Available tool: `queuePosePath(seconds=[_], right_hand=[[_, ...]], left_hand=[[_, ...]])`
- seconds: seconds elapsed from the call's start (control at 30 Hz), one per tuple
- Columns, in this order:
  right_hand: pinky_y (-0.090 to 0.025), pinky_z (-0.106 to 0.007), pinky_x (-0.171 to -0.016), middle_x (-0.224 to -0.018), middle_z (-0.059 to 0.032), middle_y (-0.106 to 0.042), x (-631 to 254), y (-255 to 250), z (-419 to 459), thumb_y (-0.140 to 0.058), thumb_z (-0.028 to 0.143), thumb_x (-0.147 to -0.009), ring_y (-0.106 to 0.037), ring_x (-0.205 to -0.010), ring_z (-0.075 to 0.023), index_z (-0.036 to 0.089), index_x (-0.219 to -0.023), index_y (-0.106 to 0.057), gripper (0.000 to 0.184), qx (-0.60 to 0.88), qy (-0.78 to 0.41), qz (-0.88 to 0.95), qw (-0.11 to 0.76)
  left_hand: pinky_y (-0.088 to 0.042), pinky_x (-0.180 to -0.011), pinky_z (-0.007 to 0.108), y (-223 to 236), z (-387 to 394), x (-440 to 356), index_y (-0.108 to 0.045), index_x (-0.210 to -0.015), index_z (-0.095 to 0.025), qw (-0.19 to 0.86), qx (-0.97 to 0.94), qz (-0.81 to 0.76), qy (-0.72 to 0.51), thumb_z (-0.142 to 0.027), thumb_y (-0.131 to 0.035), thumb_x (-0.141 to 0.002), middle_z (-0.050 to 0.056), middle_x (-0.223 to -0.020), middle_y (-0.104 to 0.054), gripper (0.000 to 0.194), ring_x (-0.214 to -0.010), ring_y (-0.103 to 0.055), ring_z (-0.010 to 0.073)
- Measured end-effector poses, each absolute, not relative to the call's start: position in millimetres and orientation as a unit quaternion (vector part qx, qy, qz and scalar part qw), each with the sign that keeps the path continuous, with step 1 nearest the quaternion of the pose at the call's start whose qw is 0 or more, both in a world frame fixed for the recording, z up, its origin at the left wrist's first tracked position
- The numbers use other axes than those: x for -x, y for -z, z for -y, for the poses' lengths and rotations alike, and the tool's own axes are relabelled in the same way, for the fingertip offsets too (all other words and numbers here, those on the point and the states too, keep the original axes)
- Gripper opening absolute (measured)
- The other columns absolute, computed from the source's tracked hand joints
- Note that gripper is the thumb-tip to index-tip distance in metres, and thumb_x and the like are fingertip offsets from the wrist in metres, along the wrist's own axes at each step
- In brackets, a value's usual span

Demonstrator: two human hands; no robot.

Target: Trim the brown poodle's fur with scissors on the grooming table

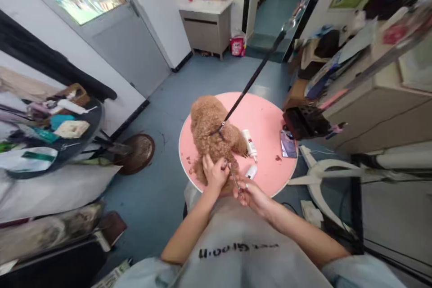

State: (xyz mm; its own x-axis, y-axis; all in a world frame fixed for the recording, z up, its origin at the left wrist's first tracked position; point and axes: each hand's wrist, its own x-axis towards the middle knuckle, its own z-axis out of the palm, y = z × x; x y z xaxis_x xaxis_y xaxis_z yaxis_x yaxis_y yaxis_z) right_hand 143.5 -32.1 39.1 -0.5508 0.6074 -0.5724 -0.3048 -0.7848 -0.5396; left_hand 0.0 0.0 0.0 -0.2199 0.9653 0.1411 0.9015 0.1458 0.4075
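Observation:
A curly brown dog (pixel 211 121) is on a round pink table (pixel 266 108), with a dark strap around its body. My left hand (pixel 214 173) is closed on the dog at the table's near side, apparently around a paw; the fur hides part of the grip. In my right hand (pixel 251 195), which wears a ring, is a pair of scissors (pixel 234 181). Their blades point up and left, close to my left fingers and the fur. A white bottle (pixel 249 144) lies beside the dog, and a smaller white object (pixel 251 171) lies near my right hand.
A black leash (pixel 256 74) runs from the dog to an overhead metal bar. On the table's right are a phone (pixel 288 144) and small fur clumps (pixel 278 158); a black tool holder (pixel 305 122) overhangs that edge. A cluttered dark side table (pixel 97 119) stands left.

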Motion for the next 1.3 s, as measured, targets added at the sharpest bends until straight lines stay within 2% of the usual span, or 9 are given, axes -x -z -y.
queuePosePath(seconds=[0.17,0.27,0.5,0.67,0.87,1.0,1.07,1.2,1.3], right_hand=[[-0.018,-0.017,-0.036,-0.059,0.0039,-0.056,-138.6,-42.8,23.5,-0.062,0.037,-0.067,-0.036,-0.037,-0.0041,0.018,-0.100,-0.048,0.041,0.399,-0.853,0.210,0.263],[-0.015,-0.017,-0.036,-0.060,0.0046,-0.054,-139.1,-43.7,28.2,-0.064,0.036,-0.068,-0.035,-0.038,-0.0037,0.018,-0.102,-0.048,0.042,0.404,-0.838,0.218,0.293],[-0.022,-0.019,-0.038,-0.059,0.0034,-0.055,-137.1,-42.0,27.6,-0.059,0.041,-0.069,-0.036,-0.037,-0.0053,0.018,-0.101,-0.050,0.041,0.375,-0.872,0.142,0.279],[-0.019,-0.019,-0.038,-0.062,0.0036,-0.056,-135.5,-45.7,28.6,-0.065,0.034,-0.067,-0.035,-0.038,-0.0039,0.018,-0.102,-0.050,0.040,0.384,-0.843,0.171,0.336],[-0.023,-0.019,-0.038,-0.061,0.0029,-0.057,-134.0,-46.1,28.6,-0.061,0.043,-0.068,-0.039,-0.037,-0.0056,0.019,-0.101,-0.050,0.042,0.364,-0.875,0.113,0.298],[-0.021,-0.018,-0.038,-0.062,0.0035,-0.058,-133.9,-50.0,28.6,-0.066,0.035,-0.067,-0.038,-0.037,-0.0038,0.019,-0.100,-0.050,0.041,0.382,-0.845,0.155,0.341],[-0.022,-0.017,-0.039,-0.063,0.0027,-0.059,-136.7,-51.4,30.6,-0.065,0.038,-0.068,-0.040,-0.038,-0.0046,0.019,-0.104,-0.049,0.044,0.377,-0.838,0.170,0.354],[-0.027,-0.019,-0.039,-0.064,-0.0002,-0.061,-139.1,-47.8,32.6,-0.058,0.048,-0.071,-0.044,-0.041,-0.0076,0.019,-0.106,-0.047,0.046,0.351,-0.870,0.154,0.311],[-0.027,-0.018,-0.038,-0.063,0.0003,-0.060,-134.3,-44.2,31.0,-0.059,0.046,-0.070,-0.043,-0.039,-0.0070,0.018,-0.103,-0.048,0.044,0.370,-0.870,0.153,0.289]], left_hand=[[-0.031,-0.098,0.046,6.8,0.1,1.5,-0.068,-0.080,-0.019,0.055,-0.626,-0.747,-0.218,-0.036,-0.059,-0.072,0.014,-0.137,-0.030,0.021,-0.125,-0.027,0.0350],[-0.030,-0.098,0.046,8.8,-0.1,1.5,-0.068,-0.082,-0.020,0.047,-0.626,-0.745,-0.227,-0.036,-0.060,-0.071,0.013,-0.137,-0.029,0.021,-0.124,-0.028,0.0344],[-0.030,-0.098,0.045,4.9,-1.8,2.5,-0.068,-0.078,-0.017,0.058,-0.628,-0.737,-0.244,-0.039,-0.057,-0.073,0.015,-0.139,-0.023,0.025,-0.124,-0.027,0.0355],[-0.029,-0.099,0.046,5.9,-1.5,4.2,-0.067,-0.081,-0.017,0.059,-0.632,-0.733,-0.244,-0.039,-0.056,-0.074,0.014,-0.141,-0.020,0.025,-0.125,-0.026,0.0352],[-0.030,-0.098,0.047,6.2,-2.3,4.1,-0.067,-0.082,-0.018,0.057,-0.631,-0.734,-0.245,-0.038,-0.058,-0.072,0.013,-0.140,-0.024,0.024,-0.126,-0.024,0.0354],[-0.031,-0.096,0.047,7.8,-2.0,5.6,-0.067,-0.082,-0.018,0.057,-0.632,-0.737,-0.235,-0.040,-0.058,-0.072,0.013,-0.139,-0.026,0.027,-0.125,-0.026,0.0353],[-0.031,-0.096,0.047,8.6,-1.9,6.1,-0.067,-0.084,-0.017,0.056,-0.635,-0.734,-0.235,-0.041,-0.058,-0.072,0.014,-0.139,-0.027,0.028,-0.125,-0.026,0.0356],[-0.031,-0.097,0.047,9.0,-2.6,5.7,-0.067,-0.084,-0.017,0.056,-0.634,-0.734,-0.235,-0.039,-0.059,-0.071,0.015,-0.140,-0.025,0.026,-0.125,-0.026,0.0362],[-0.032,-0.096,0.047,8.5,-2.7,5.7,-0.067,-0.081,-0.017,0.060,-0.632,-0.737,-0.232,-0.039,-0.059,-0.072,0.014,-0.140,-0.024,0.025,-0.125,-0.026,0.0362]])
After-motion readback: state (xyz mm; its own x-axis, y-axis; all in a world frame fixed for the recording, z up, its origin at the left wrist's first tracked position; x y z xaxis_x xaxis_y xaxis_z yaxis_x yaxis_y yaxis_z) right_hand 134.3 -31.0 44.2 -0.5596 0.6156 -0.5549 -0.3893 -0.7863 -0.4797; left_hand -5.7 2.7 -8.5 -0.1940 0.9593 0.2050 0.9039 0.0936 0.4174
